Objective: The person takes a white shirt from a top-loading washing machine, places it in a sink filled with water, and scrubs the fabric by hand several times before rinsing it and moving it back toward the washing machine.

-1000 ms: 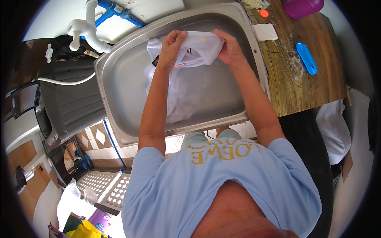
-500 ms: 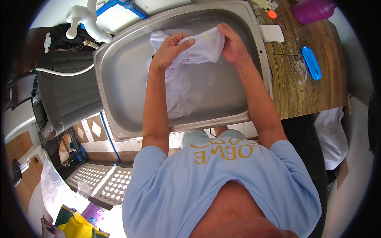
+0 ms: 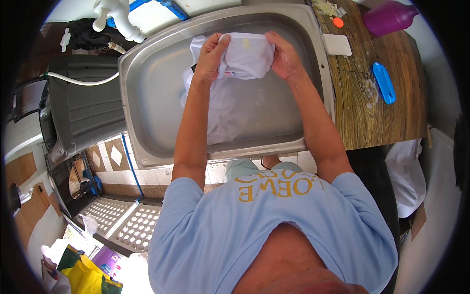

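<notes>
1. White thin-fabric cloth is up over the far half of the rectangular stainless-steel sink, loose folds trailing nearer.
2. Left hand: fingers pinched on its left edge. Right hand: fingertips nipping the far right corner, palm loosely open.
3. I'd pull evenly so the pale yellow patch lies flat.
4. Versus half a second ago, it's spread squarer, left thumb farther up.

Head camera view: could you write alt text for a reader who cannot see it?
A person's left hand and right hand hold white cloth between them over a metal sink. A blue brush and purple container are on the wooden counter, right.
</notes>
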A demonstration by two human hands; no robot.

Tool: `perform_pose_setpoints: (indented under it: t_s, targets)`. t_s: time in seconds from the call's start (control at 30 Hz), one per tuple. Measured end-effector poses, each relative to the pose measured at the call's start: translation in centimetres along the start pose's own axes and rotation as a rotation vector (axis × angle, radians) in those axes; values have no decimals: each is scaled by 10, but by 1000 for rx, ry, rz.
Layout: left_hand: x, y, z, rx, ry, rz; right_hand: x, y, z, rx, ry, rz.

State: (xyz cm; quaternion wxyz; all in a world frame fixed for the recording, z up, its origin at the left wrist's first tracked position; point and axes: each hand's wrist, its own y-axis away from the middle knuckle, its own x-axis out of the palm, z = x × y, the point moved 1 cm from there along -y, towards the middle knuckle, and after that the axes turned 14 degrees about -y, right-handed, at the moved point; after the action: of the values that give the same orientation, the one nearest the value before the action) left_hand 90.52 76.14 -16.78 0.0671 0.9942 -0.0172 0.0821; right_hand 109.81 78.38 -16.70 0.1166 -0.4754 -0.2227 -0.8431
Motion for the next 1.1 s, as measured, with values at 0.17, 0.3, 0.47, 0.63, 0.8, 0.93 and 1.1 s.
perform_pose_setpoints:
  t_s: [0.17, 0.3, 0.47, 0.63, 0.8, 0.93, 1.1]
  targets:
    - [9, 3, -6, 102, -77, -43, 2, 3, 1, 5, 19, 31]
    - [10, 4, -8, 135, -127, -60, 1, 2, 0, -3, 6, 27]
    - [26, 11, -23, 279, -221, -114, 0, 3, 1, 0, -13, 26]
    - [21, 7, -19, 550, -625, -38, 2, 3, -2, -34, 23, 54]
    - [26, 9, -19, 612, -761, -108, -2, 4, -1, -57, 115, 105]
    - [21, 12, -19, 613, -870, -144, 5, 7, -5, -42, 123, 40]
    - [20, 4, -28, 674, -858, -221, -16, -3, 3, -39, 58, 98]
